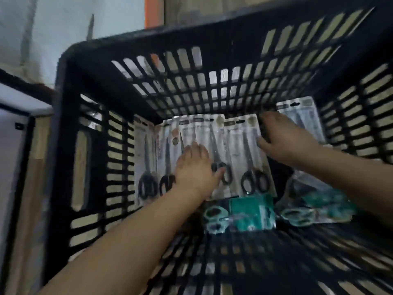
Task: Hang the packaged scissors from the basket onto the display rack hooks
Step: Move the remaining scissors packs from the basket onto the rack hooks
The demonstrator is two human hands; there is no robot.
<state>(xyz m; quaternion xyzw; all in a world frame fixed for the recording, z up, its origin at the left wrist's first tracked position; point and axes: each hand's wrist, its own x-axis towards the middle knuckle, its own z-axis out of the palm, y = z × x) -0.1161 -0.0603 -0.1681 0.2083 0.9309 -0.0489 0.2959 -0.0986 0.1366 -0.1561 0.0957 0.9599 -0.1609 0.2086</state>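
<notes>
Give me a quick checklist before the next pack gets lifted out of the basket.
1. Both hands inside the basket: ok.
2. Left hand on the row of black-handled packs: ok.
3. Right hand gripping a pack: its fingers curl over the pack's right edge, ok.
4. Only one pack taken: cannot tell, the packs overlap.
5. Hang hole free: cannot tell, blurred.
6. Green-handled packs out of the way: ok.

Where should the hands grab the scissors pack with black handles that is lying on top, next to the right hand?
Probably the card's top edge, reaching down from above. The black-handled scissors pack lies flat on other packs in the basket, so only its edges give fingers something to pinch. The right hand already rests at its upper right edge. The handle end is bulkier.
</notes>
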